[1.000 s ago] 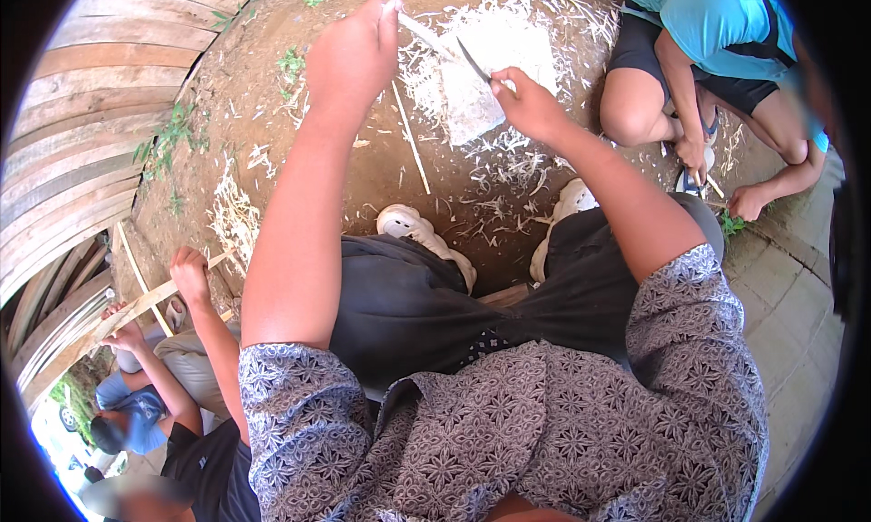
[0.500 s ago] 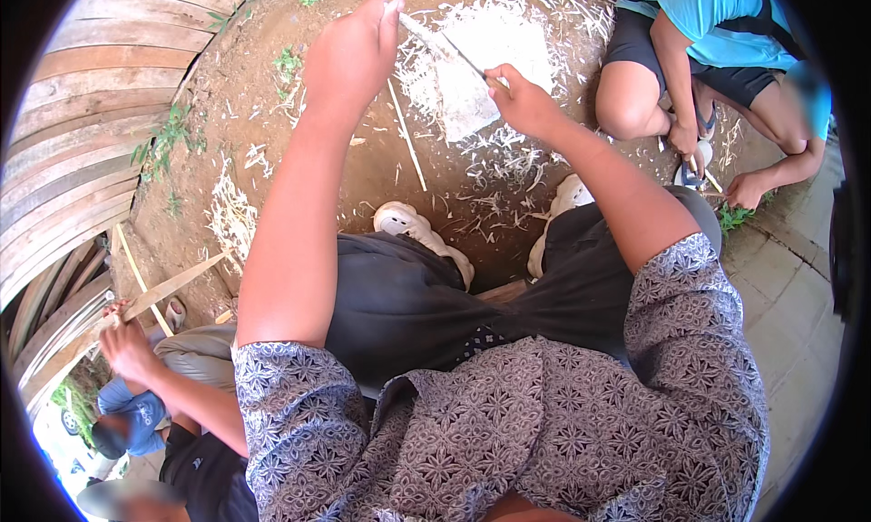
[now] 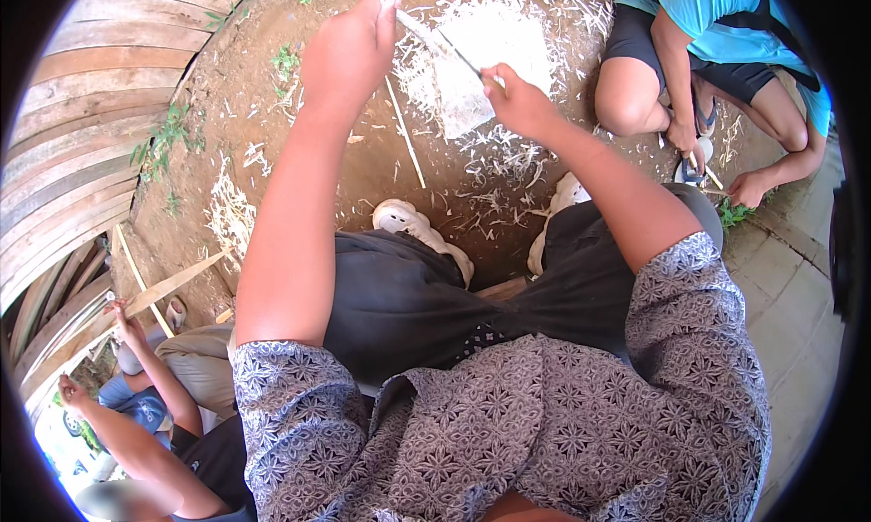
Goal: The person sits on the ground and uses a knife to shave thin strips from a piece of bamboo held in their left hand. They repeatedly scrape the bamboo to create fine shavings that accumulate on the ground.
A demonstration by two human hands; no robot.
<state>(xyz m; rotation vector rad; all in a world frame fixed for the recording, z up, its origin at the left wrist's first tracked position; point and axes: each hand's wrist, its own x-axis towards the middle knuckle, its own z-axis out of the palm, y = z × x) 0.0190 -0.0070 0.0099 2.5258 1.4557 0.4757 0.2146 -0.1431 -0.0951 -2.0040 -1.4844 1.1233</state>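
Note:
My left hand [image 3: 349, 55] is closed on the end of a pale strip of wood or bamboo [image 3: 415, 28], raised in front of me. My right hand [image 3: 524, 103] is closed round what looks like a knife; its thin dark blade [image 3: 461, 57] points up and left toward the strip. Blade and strip overlap in view, and I cannot tell just where they touch. Under both hands, a bright pale slab [image 3: 494, 64] lies on the ground, with curled shavings [image 3: 508, 164] on and around it.
A thin stick [image 3: 405, 132] lies on the dirt above my white shoes [image 3: 415, 224]. At right a person in a teal shirt [image 3: 708, 14] crouches, hands low. At lower left another person's raised arm [image 3: 136, 440] is near a long wooden slat [image 3: 172, 284]. A plank wall [image 3: 109, 87] curves along the left.
My hands have shifted only slightly left, still holding the strip and the knife. At lower left, the other person's arms have moved, and a second forearm now shows raised.

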